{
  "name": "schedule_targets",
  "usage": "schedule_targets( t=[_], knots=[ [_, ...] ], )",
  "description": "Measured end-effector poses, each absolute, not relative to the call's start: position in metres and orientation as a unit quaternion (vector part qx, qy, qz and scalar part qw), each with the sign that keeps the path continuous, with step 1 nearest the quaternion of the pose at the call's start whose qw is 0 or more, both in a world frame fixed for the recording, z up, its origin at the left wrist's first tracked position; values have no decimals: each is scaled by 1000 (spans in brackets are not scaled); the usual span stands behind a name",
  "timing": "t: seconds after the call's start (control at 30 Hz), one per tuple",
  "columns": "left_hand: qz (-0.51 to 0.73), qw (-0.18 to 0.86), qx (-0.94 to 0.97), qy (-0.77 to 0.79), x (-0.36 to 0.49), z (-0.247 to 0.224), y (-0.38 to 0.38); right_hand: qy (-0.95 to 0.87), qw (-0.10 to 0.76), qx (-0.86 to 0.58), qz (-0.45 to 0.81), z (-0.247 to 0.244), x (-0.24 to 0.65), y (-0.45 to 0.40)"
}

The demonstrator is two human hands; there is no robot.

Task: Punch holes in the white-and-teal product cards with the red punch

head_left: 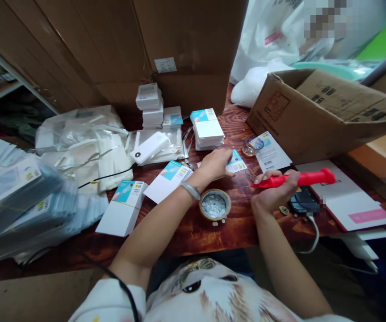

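Note:
My left hand (pixel 216 163), with a pale bangle at its wrist, is closed over the near part of a white and blue printed card (pixel 236 162) lying on the table. Its fingertips press on the card's edge. My right hand (pixel 276 190) is wrapped round a red pen-like tool (pixel 300 179), whose thin tip points left toward the card. Between my forearms stands a round bowl (pixel 215 205) of small pale discs, with a few loose discs beside its near rim. A small glass dish (pixel 252 146) sits beyond my right hand, against another printed card (pixel 271 152).
Card stacks (pixel 207 129) stand at the back, with more (pixel 122 208) at the left beside plastic-wrapped bundles (pixel 28 192). A white power bank (pixel 151 148) has a black cable. An open carton (pixel 287 120), a phone (pixel 304 201) and a white box (pixel 350 197) are at the right.

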State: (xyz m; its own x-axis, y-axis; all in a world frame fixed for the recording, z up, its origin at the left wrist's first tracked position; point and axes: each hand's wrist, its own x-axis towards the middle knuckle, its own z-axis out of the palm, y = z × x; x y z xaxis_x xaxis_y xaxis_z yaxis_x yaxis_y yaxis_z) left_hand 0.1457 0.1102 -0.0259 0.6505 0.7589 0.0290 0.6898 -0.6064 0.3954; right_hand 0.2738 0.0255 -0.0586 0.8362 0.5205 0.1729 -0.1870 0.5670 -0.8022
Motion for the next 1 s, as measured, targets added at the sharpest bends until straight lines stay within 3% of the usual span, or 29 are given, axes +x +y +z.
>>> schedule_targets(
  t=[0.17, 0.27, 0.4, 1.0],
  knots=[
    [106, 160, 865, 463, 114, -21, 83, -223, 861, -407, 208, -58, 267, 24],
    [113, 115, 793, 588, 68, -10, 60, -224, 858, -403, 227, -57, 264, 23],
    [21, 121, 696, 707, 20, -15, 50, -225, 856, -400, 239, -57, 262, 24],
    [137, 230, 657, 704, -11, -20, 63, -236, 857, -387, 245, -60, 262, 23]
  ],
)
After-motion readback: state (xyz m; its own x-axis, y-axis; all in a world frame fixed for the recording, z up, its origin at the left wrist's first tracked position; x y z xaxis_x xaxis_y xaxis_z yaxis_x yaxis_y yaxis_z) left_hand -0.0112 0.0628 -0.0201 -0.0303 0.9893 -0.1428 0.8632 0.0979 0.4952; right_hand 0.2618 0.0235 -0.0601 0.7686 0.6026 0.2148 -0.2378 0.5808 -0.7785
